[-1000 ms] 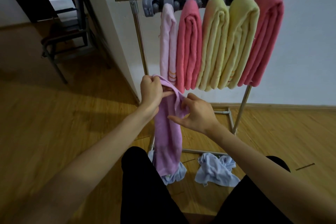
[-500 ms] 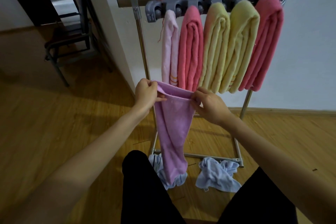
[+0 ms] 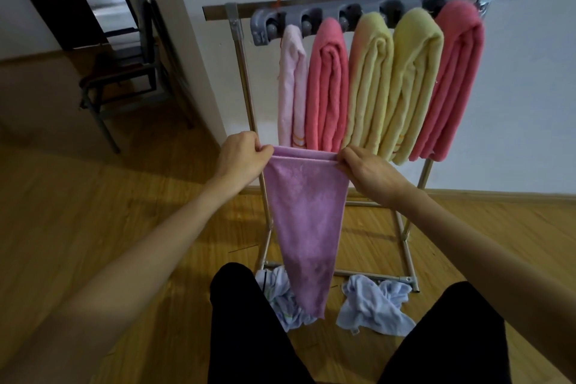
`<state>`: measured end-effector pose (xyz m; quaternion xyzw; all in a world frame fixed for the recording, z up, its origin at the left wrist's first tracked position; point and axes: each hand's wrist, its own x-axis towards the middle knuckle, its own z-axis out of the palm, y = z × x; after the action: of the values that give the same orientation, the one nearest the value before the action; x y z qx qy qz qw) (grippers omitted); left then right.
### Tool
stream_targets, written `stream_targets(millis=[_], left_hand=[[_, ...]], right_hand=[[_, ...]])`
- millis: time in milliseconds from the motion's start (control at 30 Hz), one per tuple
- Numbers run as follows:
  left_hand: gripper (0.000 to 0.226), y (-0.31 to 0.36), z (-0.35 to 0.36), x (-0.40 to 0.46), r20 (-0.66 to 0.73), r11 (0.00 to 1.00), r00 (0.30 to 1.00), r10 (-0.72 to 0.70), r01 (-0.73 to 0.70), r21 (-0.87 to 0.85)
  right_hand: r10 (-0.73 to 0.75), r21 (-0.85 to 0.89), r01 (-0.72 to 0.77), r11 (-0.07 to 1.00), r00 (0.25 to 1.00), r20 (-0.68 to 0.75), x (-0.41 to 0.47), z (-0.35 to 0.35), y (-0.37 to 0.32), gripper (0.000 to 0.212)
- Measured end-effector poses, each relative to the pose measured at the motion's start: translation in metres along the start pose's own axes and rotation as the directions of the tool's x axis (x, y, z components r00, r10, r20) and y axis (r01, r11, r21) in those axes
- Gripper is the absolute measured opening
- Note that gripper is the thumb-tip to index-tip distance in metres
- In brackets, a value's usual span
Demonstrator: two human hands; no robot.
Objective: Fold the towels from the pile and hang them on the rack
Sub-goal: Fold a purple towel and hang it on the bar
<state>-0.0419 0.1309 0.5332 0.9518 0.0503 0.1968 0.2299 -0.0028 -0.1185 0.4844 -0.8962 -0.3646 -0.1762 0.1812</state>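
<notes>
Two hands pinch the purple towel's top edge: left hand at one corner, right hand at the other. Just beyond the fingers, five folded towels hang on the rack. Below, the pile lies partly hidden behind the towel's hanging end. Chair far left, dim.

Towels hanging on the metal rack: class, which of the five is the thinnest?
The pale pink towel at the left end of the rack. It hangs flat and narrow, while the two coral and two yellow towels beside it are thick, bulky folds.
</notes>
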Motion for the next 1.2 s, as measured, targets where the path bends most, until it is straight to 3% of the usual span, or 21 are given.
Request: stream_targets(millis=[200,400,533,700,900,1067,1133,1200], left_hand=[[0.023,0.005,-0.003,0.004,-0.001,1.000,1.000,0.029,-0.029,0.006],[0.024,0.004,-0.008,0.008,0.023,0.996,0.999,0.030,-0.032,0.083],[0.013,0.005,-0.013,0.012,0.022,0.993,0.998,0.054,-0.056,0.101],[0.016,0.013,-0.017,0.015,0.155,0.980,0.968,0.197,-0.191,-0.050],[0.030,0.024,-0.027,0.011,0.391,0.925,0.845,0.365,-0.281,-0.256],[0.043,0.030,-0.037,0.010,0.583,0.889,0.672,0.457,-0.361,-0.281],[0.054,0.029,-0.036,0.010,0.614,0.881,0.637,0.467,-0.391,-0.264],[0.051,0.030,-0.034,0.010,0.640,0.878,0.611,0.466,-0.408,-0.249]], right_hand=[[-0.122,-0.045,0.127,0.991,0.988,0.099,0.003,-0.010,0.004,0.020],[-0.079,0.091,0.074,0.993,0.996,0.043,0.008,-0.017,0.008,0.016],[0.025,0.232,-0.006,0.973,0.997,-0.079,0.014,-0.023,0.009,0.017],[0.241,0.419,-0.128,0.899,0.943,-0.230,0.026,-0.025,0.007,0.026],[0.355,0.498,-0.172,0.850,0.886,-0.298,0.033,-0.019,0.002,0.013],[0.333,0.474,-0.151,0.867,0.885,-0.327,0.039,-0.017,0.002,0.013],[0.324,0.469,-0.144,0.871,0.886,-0.330,0.039,-0.017,0.001,0.013],[0.317,0.469,-0.134,0.873,0.887,-0.336,0.040,-0.017,0.000,0.012]])
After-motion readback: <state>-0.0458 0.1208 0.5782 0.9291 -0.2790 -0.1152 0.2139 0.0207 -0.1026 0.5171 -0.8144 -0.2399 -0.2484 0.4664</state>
